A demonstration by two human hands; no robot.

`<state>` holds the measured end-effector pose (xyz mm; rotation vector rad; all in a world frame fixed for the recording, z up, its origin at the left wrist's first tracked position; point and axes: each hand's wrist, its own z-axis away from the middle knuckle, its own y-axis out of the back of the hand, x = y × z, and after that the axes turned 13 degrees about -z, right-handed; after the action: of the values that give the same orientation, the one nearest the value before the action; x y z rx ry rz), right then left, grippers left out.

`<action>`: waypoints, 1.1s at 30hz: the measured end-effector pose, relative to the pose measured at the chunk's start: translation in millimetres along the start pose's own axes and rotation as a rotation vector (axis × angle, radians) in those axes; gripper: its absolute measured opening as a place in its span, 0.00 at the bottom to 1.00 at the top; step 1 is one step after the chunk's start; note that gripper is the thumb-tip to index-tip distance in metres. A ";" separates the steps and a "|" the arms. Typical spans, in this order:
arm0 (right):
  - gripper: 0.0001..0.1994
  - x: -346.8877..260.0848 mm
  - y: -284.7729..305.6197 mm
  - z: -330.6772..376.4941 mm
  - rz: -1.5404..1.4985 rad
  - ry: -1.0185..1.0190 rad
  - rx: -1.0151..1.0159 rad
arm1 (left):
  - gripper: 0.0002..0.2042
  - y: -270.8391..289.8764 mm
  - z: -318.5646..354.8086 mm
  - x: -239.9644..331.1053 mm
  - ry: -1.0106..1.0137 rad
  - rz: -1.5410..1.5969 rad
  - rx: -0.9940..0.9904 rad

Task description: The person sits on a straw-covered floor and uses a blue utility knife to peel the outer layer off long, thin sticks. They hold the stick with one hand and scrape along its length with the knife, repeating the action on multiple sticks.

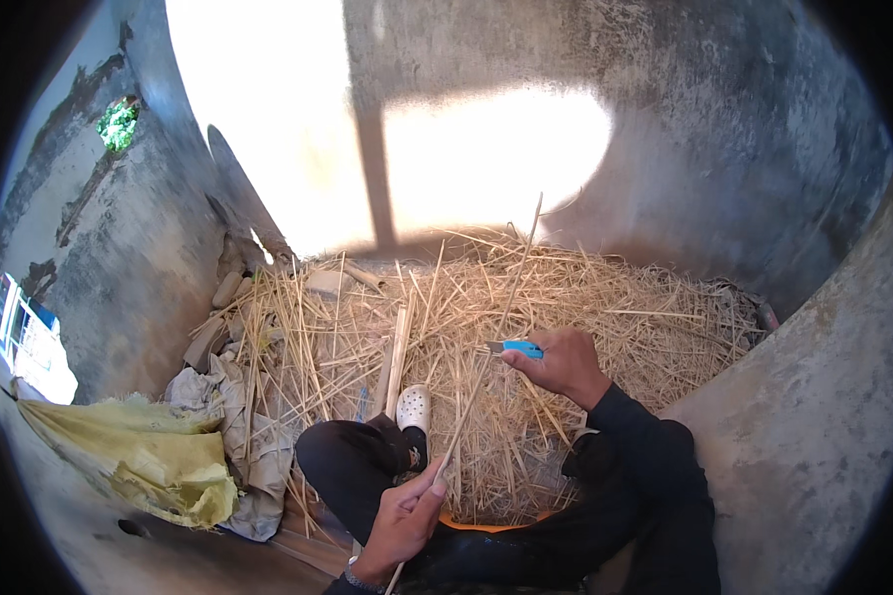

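Observation:
My left hand (404, 518) pinches the lower part of a long thin straw stalk (494, 332) that runs up and to the right over the pile. My right hand (564, 363) holds a small blue-handled knife (514, 348), its grey blade pointing left and lying against the stalk about halfway up. I sit on the ground in dark trousers (352, 461), one leg folded in front with a white clog (414, 407) on the foot.
A big heap of dry straw (615, 317) fills the corner ahead. Grey concrete walls (744, 149) rise behind and on the right. A yellow woven sack (159, 456) and grey cloth (248, 436) lie at left, with stones (226, 290) near the wall.

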<state>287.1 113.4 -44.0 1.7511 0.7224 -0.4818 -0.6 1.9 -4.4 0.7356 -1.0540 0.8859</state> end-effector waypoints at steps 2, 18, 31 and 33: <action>0.33 -13.2 -7.5 12.2 -0.033 0.140 -0.003 | 0.21 0.1 2.6 2.6 -0.005 -0.028 -0.014; 0.36 16.3 -13.3 6.3 0.035 0.063 0.099 | 0.21 -7.9 5.1 -8.0 -0.176 -0.174 -0.007; 0.37 8.8 -2.8 2.9 -0.069 0.084 0.055 | 0.20 -5.0 14.1 -0.3 -0.162 -0.260 -0.035; 0.37 49.2 14.3 -21.0 -0.077 -0.199 0.097 | 0.20 -4.1 23.9 -3.9 -0.121 -0.241 -0.067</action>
<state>331.9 142.0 -59.6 1.7399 0.6349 -0.7439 -7.7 -21.3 -0.5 0.8479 -1.0705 0.6033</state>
